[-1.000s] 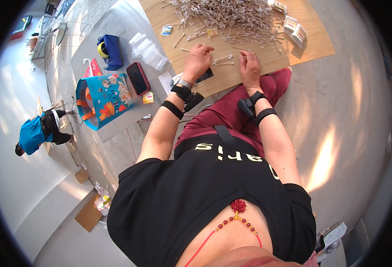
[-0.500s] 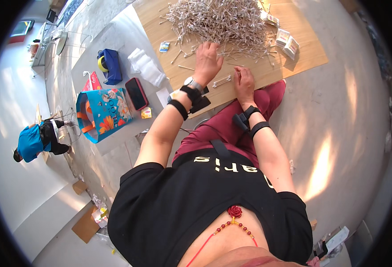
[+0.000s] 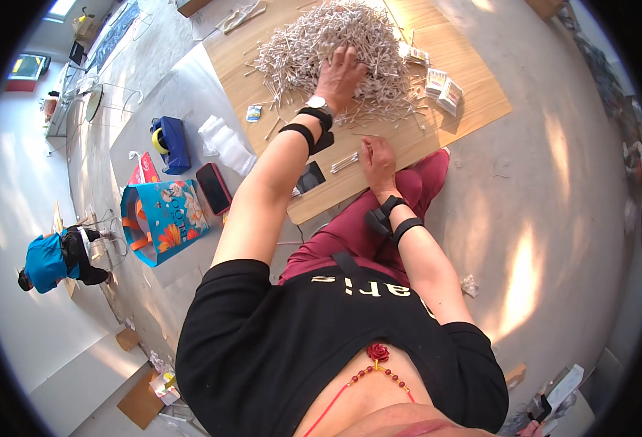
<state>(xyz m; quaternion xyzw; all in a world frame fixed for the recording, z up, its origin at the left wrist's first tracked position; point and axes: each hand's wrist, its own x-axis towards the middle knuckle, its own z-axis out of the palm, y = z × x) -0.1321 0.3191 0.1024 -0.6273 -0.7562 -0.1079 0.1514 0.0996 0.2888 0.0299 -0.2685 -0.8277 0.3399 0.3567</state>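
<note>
A big heap of cotton swabs (image 3: 295, 54) covers the far part of the wooden tabletop (image 3: 474, 87). My left hand (image 3: 341, 76) reaches onto the heap's near side, its fingers spread over the swabs. Closer to me, my right hand (image 3: 379, 164) rests at the table edge with its fingers curled in. Whatever it may hold is hidden. Just left of that hand lies a small row of swabs (image 3: 345, 162), side by side. A dark flat item (image 3: 310, 177) sits at the near edge, partly under my left arm.
Small packs of swabs (image 3: 448, 95) stand right of the heap. Left of the table are white plastic bags (image 3: 226, 146), a blue tape dispenser (image 3: 171, 146), a phone (image 3: 213, 188) and a floral blue bag (image 3: 171, 218). Another person (image 3: 51, 258) bends over at far left.
My left hand has moved farther away, from the heap's near edge onto the heap. My right hand stays beside the small row, its fingers now more curled. The whole view has shifted a little.
</note>
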